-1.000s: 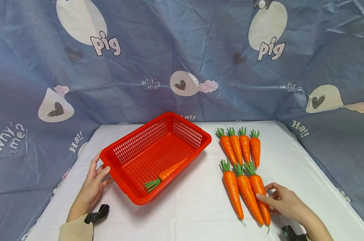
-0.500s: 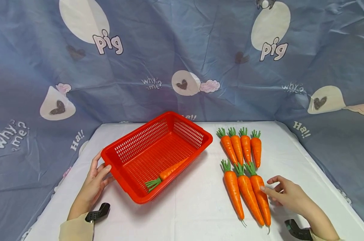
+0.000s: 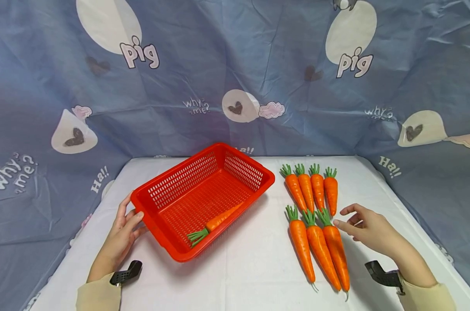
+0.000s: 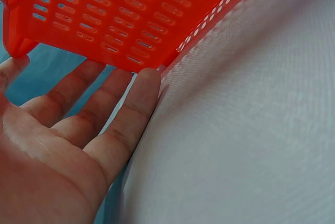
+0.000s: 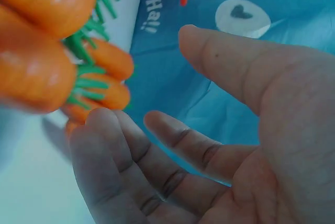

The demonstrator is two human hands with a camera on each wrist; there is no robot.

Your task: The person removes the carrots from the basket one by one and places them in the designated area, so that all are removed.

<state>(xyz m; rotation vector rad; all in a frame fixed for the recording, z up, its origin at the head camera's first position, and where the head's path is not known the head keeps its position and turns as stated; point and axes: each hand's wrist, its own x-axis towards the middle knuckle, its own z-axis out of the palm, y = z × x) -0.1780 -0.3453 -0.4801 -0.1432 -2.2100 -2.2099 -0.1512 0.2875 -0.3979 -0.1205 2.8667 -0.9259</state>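
Observation:
A red perforated plastic basket (image 3: 204, 198) stands at an angle left of centre. One orange carrot (image 3: 218, 220) with green tops lies inside, along the near wall. My left hand (image 3: 120, 237) holds the basket's near left end, thumb at the rim; in the left wrist view its fingertips (image 4: 146, 80) meet the bottom edge of the perforated wall. To the right lie three front carrots (image 3: 321, 250), below a back row of several carrots (image 3: 310, 190). Beside the rightmost front carrot's green top hovers my right hand (image 3: 369, 229), fingers loosely bent, holding nothing.
White cloth (image 3: 250, 268) covers the table. A blue patterned curtain (image 3: 173, 77) rises along the back and both sides. Black wrist cameras (image 3: 128, 273) sit on both wrists.
My right hand has left the rightmost front carrot and moved away from me, up towards its green top. That carrot stays in place. The left hand and basket have stayed put.

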